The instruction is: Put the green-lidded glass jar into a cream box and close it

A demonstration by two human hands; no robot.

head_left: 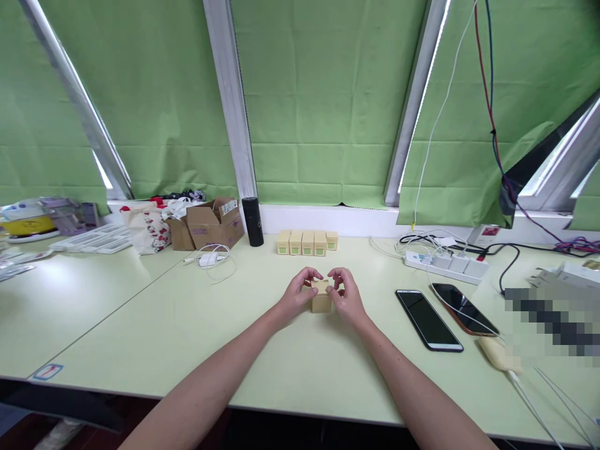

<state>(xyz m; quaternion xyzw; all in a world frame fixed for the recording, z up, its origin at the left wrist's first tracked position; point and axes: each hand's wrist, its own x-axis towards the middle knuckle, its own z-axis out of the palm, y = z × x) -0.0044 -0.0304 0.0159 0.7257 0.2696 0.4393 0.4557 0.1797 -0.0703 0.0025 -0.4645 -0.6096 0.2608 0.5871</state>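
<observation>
A small tan cardboard box (321, 304) stands on the table between my two hands. My left hand (300, 291) is at its left side, thumb against the upper edge and fingers curled over the top. From the right, my right hand (345, 295) grips the same box, its thumb at the upper right edge and the fingers bent. Whether the lid is fully closed cannot be made out. Farther back, a row of several similar small boxes (307, 244) with green labels stands near the wall.
Right of my arm lie a phone (429, 320) and a second phone (464, 309) crossed by a white cable. Behind them is a power strip (447, 265) with plugs. A black bottle (253, 222), an open carton (215, 225) and a charger (209, 259) are at the back left.
</observation>
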